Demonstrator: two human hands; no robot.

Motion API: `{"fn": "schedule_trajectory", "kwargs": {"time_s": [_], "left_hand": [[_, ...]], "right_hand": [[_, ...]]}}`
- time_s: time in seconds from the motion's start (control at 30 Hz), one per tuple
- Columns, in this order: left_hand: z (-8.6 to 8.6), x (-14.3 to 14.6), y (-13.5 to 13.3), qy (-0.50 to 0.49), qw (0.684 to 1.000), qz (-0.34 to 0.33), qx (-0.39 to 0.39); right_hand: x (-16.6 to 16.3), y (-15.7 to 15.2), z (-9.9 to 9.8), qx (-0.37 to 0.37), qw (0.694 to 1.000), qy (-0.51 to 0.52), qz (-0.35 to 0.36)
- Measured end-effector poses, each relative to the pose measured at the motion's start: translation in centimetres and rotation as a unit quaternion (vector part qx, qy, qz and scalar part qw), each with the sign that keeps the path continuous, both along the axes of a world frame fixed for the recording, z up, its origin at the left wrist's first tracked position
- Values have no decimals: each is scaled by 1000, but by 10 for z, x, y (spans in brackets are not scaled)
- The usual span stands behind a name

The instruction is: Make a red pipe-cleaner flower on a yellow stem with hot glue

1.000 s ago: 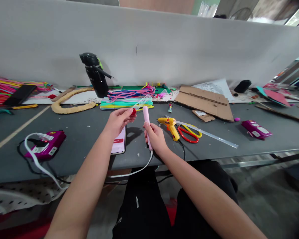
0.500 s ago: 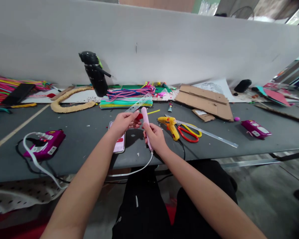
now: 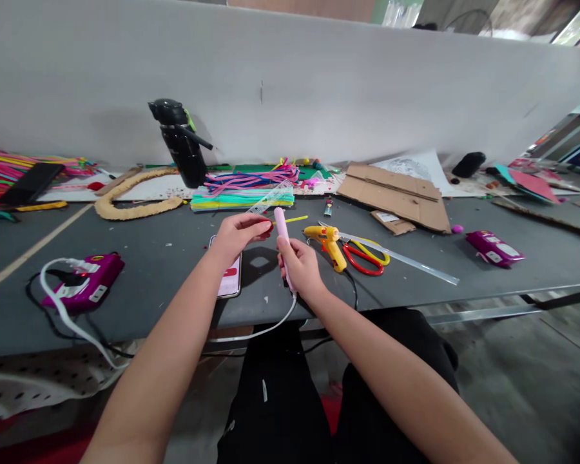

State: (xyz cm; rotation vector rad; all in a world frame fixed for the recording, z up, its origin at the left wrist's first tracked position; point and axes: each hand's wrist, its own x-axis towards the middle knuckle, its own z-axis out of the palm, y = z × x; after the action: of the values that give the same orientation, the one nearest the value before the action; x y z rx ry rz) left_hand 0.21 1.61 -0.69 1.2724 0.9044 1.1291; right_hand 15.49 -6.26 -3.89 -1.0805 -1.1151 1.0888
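My right hand (image 3: pixel 299 264) is wrapped round a pink corded stick (image 3: pixel 281 224) that looks like a small hair straightener. It points up and away, and a white cord runs from its lower end over the table edge. Just left of its upper part, my left hand (image 3: pixel 241 235) has its thumb and fingers pinched on a small red piece (image 3: pixel 271 226), mostly hidden by the fingers. Under my left wrist lies a phone (image 3: pixel 230 283) with a lit screen. A yellow pipe cleaner (image 3: pixel 296 220) lies behind the stick, near a clear ruler (image 3: pixel 269 198).
Right of my hands lie a yellow glue gun (image 3: pixel 329 243), red-and-yellow scissors (image 3: pixel 367 258) and a clear strip (image 3: pixel 415 261). Pipe cleaner bundles (image 3: pixel 241 198), a black bottle (image 3: pixel 183 148) and cardboard (image 3: pixel 396 196) line the back. Purple power strips (image 3: pixel 89 283) sit at both sides.
My left hand has turned slightly and its fingers have drawn closer together, covering more of the red piece. My right hand keeps the pink stick in about the same place.
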Motion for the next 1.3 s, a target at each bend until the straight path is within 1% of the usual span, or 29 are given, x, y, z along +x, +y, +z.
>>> {"fn": "schedule_trajectory", "kwargs": {"time_s": [0.27,0.37,0.47,0.57,0.63,0.7,0.8,1.0,1.17,1.3], "left_hand": [[6,-9,3,-17,999,48,15],[8,-14,5,-23,998,61,7],[9,-21,9,-32,995,96,-10],[8,-26,14,-58,988,141,-32],[7,-26,15,-66,986,147,-45],[7,-23,14,-65,989,125,-48],[5,-17,10,-51,995,73,-42],[2,-9,5,-15,999,-7,-47],[1,-7,3,6,996,-34,-83],[-1,-7,3,16,995,-48,-88]], "right_hand": [[1,1,1,-20,998,43,-38],[1,3,0,-24,996,69,-54],[2,5,-1,-28,992,96,-74],[2,5,-1,-27,994,83,-67],[1,2,0,-22,998,47,-44],[-1,0,1,-17,1000,7,-21],[-2,-2,2,-12,999,-34,5],[-1,1,0,0,999,-38,17],[0,0,1,16,999,-34,14],[0,0,0,10,999,-36,17]]}}
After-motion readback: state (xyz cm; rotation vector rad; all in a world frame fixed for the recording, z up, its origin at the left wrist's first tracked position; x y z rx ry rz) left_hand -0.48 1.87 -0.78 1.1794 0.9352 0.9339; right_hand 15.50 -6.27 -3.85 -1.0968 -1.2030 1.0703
